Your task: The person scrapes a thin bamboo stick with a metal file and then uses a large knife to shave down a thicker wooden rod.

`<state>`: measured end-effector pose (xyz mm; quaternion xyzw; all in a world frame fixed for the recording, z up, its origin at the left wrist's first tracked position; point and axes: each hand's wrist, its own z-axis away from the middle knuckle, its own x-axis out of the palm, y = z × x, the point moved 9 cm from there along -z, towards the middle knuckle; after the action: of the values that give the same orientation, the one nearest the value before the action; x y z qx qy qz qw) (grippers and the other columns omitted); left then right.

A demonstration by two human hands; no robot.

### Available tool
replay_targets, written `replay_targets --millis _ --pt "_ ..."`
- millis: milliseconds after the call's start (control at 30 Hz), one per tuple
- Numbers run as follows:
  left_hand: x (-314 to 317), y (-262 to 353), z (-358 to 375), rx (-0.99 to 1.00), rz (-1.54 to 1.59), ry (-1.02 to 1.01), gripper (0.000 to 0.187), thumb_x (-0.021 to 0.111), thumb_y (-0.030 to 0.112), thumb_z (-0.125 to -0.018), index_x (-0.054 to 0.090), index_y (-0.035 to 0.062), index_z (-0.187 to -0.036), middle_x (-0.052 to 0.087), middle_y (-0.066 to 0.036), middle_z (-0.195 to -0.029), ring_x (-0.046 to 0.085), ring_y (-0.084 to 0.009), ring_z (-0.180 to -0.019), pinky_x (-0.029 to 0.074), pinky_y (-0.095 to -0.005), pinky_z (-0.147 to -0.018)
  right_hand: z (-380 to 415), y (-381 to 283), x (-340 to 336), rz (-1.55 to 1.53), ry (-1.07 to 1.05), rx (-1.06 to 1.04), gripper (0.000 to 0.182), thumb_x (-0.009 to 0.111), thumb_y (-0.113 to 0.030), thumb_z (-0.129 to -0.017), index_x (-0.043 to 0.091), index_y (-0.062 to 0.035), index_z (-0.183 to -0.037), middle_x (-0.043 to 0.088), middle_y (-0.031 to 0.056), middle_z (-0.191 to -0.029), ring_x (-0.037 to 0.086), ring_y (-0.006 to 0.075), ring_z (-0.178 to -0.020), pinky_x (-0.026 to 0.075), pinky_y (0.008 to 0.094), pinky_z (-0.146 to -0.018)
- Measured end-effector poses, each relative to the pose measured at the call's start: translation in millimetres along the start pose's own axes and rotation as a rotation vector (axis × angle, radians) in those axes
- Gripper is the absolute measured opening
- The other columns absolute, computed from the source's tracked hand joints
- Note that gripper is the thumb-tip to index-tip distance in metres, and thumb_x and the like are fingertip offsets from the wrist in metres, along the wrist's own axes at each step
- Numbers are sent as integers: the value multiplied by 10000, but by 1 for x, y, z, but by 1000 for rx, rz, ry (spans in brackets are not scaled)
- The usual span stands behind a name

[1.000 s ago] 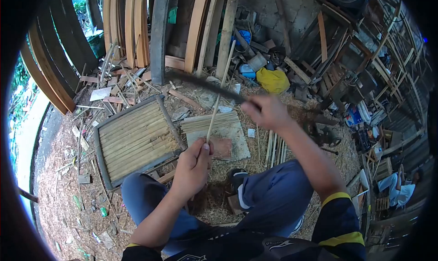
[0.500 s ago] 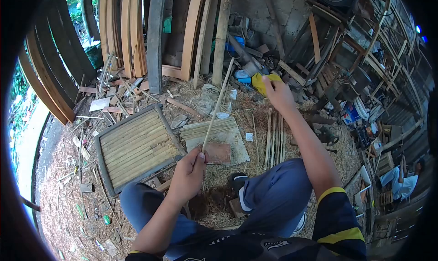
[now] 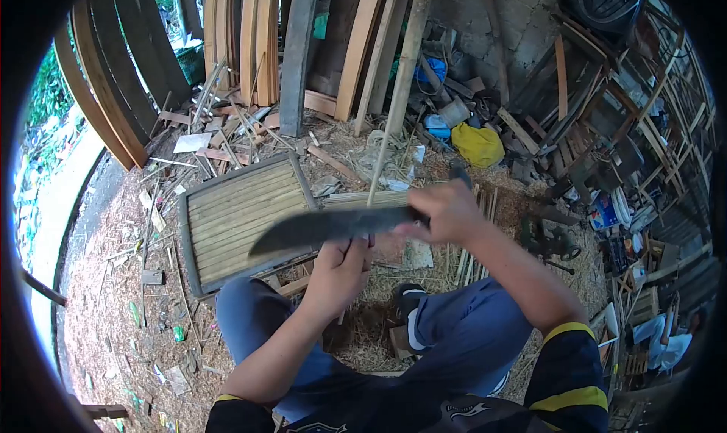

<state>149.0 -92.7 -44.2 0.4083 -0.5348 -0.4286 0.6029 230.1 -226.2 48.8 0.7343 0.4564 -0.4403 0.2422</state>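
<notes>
A dark, broad-bladed machete (image 3: 329, 227) lies level across the middle of the view, its tip to the left. My right hand (image 3: 448, 213) is wrapped round its handle, whose dark end sticks out above the fist. Just under the blade, my left hand (image 3: 339, 275) grips a thin pale bamboo stick (image 3: 380, 164) that points up and away from me. The blade overlaps the stick right above my left fingers and hides part of it. Left of my hands, a bamboo-slat panel (image 3: 242, 217) in a dark frame rests on the ground.
Thin bamboo sticks (image 3: 485, 206) lie on the ground ahead of my right knee. A yellow cloth (image 3: 478, 145) sits among scraps beyond my right hand. Planks (image 3: 261, 46) lean upright at the back. At the far right, a person (image 3: 663, 342) sits.
My right hand has come back from beside the yellow cloth to above my left hand, and the machete blade now shows. The view has shifted; my left hand keeps its hold on the stick.
</notes>
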Motion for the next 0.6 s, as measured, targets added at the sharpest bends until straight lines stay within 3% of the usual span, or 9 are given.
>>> replay_targets --millis 67,100,167,200,333,467,500,600 --pt "-1 12 1 38 12 -5 209 436 177 -1094 516 53 -945 376 68 -656 336 -24 -552 283 -233 -485 -2 39 -3 -7 25 162 565 631 -592 -909 619 -67 -699 631 145 -634 659 341 -582 513 454 -528" --pt "-1 8 2 -16 64 -33 219 433 179 -1095 519 47 -943 383 63 -656 348 -31 -560 304 -239 -501 3 68 -3 -13 -2 434 548 629 -585 -913 649 -72 -718 626 150 -630 655 357 -584 508 467 -536" --pt "4 10 3 27 4 -54 215 437 172 -1093 516 46 -939 381 62 -658 351 -33 -567 308 -240 -510 10 66 -10 -33 7 441 547 628 -585 -912 650 -78 -711 624 151 -627 651 359 -579 504 469 -540" --pt "6 11 2 53 -22 -61 213 439 169 -1092 515 45 -936 380 62 -659 353 -34 -571 310 -240 -515 11 62 -11 -43 10 438 546 627 -586 -912 651 -80 -708 623 152 -626 649 361 -576 501 470 -542" --pt "-2 8 3 61 -162 25 193 454 153 -1085 512 45 -935 392 57 -671 371 -34 -600 319 -236 -537 5 13 0 66 -54 16 581 618 -606 -911 646 -65 -701 632 150 -636 642 367 -570 508 470 -545" --pt "0 4 4 44 -121 -15 182 465 145 -1080 515 38 -941 410 50 -688 380 -34 -619 323 -236 -543 3 94 -13 29 60 505 572 625 -631 -894 629 -88 -713 610 127 -583 656 357 -577 515 446 -534" --pt "4 2 3 42 -126 -36 181 466 144 -1079 515 37 -942 413 48 -691 380 -34 -621 323 -236 -543 3 84 -17 29 88 473 569 631 -626 -894 624 -89 -707 602 130 -560 657 362 -574 518 451 -535" --pt "6 12 4 87 -242 -16 170 462 134 -1076 515 37 -947 408 48 -695 364 -32 -614 313 -234 -539 12 28 -2 2 -51 75 577 618 -610 -912 665 -68 -721 620 152 -577 658 381 -577 525 472 -549"
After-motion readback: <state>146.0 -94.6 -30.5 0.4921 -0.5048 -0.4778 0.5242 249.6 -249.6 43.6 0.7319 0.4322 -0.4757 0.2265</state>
